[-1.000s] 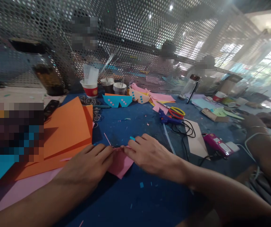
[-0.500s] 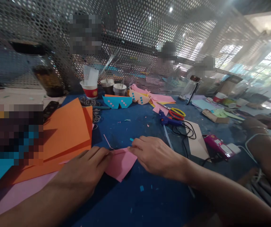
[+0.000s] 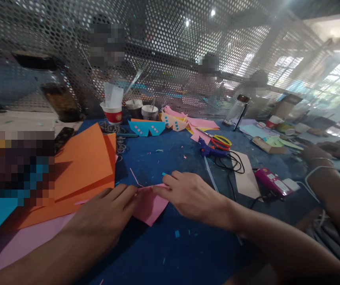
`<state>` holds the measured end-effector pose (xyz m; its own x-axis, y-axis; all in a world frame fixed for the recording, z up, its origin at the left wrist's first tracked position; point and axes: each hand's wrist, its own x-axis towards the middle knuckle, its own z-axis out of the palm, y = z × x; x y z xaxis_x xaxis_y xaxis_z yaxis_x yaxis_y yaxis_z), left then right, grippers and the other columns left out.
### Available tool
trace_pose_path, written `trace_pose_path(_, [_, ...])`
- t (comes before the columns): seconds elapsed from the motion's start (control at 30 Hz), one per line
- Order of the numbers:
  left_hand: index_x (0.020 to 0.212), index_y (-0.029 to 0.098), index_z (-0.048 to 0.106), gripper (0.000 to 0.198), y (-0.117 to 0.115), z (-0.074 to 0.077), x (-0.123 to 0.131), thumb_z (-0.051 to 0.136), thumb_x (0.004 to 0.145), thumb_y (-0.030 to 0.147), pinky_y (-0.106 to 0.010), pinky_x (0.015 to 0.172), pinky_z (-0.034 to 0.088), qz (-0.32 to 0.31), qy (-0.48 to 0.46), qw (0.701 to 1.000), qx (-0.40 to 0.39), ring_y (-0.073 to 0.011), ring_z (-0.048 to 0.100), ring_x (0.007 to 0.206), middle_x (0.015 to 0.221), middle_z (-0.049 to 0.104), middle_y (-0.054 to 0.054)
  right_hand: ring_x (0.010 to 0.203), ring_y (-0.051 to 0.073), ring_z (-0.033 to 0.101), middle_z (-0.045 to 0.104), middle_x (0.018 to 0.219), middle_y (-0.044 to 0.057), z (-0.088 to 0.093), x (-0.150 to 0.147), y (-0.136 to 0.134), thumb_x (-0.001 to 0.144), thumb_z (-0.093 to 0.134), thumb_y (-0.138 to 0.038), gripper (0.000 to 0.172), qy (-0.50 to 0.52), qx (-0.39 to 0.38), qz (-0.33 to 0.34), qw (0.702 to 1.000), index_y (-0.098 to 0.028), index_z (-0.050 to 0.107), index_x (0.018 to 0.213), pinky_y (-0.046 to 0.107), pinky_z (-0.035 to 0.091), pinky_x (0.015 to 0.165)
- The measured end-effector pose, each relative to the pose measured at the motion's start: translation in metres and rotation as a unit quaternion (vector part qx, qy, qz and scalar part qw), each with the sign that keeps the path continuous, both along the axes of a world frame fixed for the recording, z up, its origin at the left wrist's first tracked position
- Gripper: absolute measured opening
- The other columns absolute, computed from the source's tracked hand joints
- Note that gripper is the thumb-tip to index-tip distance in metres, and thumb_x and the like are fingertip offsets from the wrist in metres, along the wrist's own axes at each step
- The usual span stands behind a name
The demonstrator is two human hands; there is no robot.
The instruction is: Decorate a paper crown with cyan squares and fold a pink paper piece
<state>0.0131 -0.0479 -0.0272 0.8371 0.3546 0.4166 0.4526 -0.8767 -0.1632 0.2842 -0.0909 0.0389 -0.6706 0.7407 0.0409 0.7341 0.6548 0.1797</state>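
A pink piece of paper (image 3: 151, 206) lies on the blue table (image 3: 146, 253) between my hands. My left hand (image 3: 115, 206) grips its left end, fingers bent together at the upper edge. On the paper's upper right edge, my right hand (image 3: 187, 194) pinches with thumb and fingers. A narrow fold seems to run along that upper edge, partly covered by my fingers. Just beyond the paper lies a thin pink strip (image 3: 135, 177). Orange sheets (image 3: 84, 166) are stacked left of my left hand.
Behind stand a red and white cup (image 3: 113, 114) and a blue paper shape (image 3: 146, 128). To the right are scissors (image 3: 221, 141), a blue glue gun (image 3: 211, 150) with a black cord, a beige sheet (image 3: 245, 174) and a magenta device (image 3: 272, 182). Another person's arm (image 3: 330, 178) is far right.
My right hand's thumb has moved left along the paper's upper edge. The paper's right corner is now more covered by my fingers, and the left hand has barely shifted.
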Motion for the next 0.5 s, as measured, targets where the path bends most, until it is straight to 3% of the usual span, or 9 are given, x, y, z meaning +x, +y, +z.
trace_pose_path(0.13, [0.124, 0.010, 0.074, 0.060, 0.001, 0.006, 0.005, 0.044, 0.076, -0.009, -0.040, 0.071, 0.054, -0.018, -0.003, 1.000, 0.013, -0.0264, 0.067, 0.084, 0.098, 0.075, -0.010, 0.090, 0.023, 0.062, 0.069, 0.107, 0.008, -0.004, -0.004, -0.001, 0.116, 0.049, -0.016, 0.023, -0.016, 0.018, 0.019, 1.000, -0.016, 0.067, 0.130, 0.038, 0.048, 0.066])
trace_pose_path(0.23, [0.124, 0.013, 0.074, 0.060, 0.003, 0.001, 0.005, 0.043, 0.078, -0.009, -0.039, 0.072, 0.053, -0.008, -0.004, 1.000, 0.021, -0.0261, 0.066, 0.084, 0.100, 0.076, -0.009, 0.092, 0.024, 0.063, 0.070, 0.109, 0.008, -0.005, -0.005, -0.002, 0.114, 0.051, -0.015, 0.021, -0.022, 0.025, 0.028, 0.999, -0.014, 0.066, 0.128, 0.039, 0.049, 0.068])
trace_pose_path(0.37, [0.134, 0.018, 0.072, 0.063, 0.004, -0.010, 0.002, 0.048, 0.081, -0.005, -0.040, 0.080, 0.054, 0.014, 0.027, 0.999, -0.009, -0.0275, 0.068, 0.094, 0.108, 0.077, -0.009, 0.090, 0.024, 0.063, 0.069, 0.106, 0.007, -0.005, -0.003, -0.001, 0.117, 0.044, -0.017, 0.026, -0.010, 0.017, 0.017, 1.000, -0.018, 0.066, 0.131, 0.038, 0.048, 0.067])
trace_pose_path(0.5, [0.143, 0.020, 0.070, 0.070, 0.002, -0.007, 0.002, 0.049, 0.082, -0.005, -0.041, 0.085, 0.055, 0.054, 0.066, 0.995, -0.049, -0.0287, 0.068, 0.103, 0.112, 0.077, -0.010, 0.091, 0.024, 0.063, 0.069, 0.107, 0.007, -0.003, -0.002, 0.000, 0.118, 0.042, -0.018, 0.028, -0.006, 0.013, 0.014, 1.000, -0.018, 0.067, 0.130, 0.039, 0.048, 0.066])
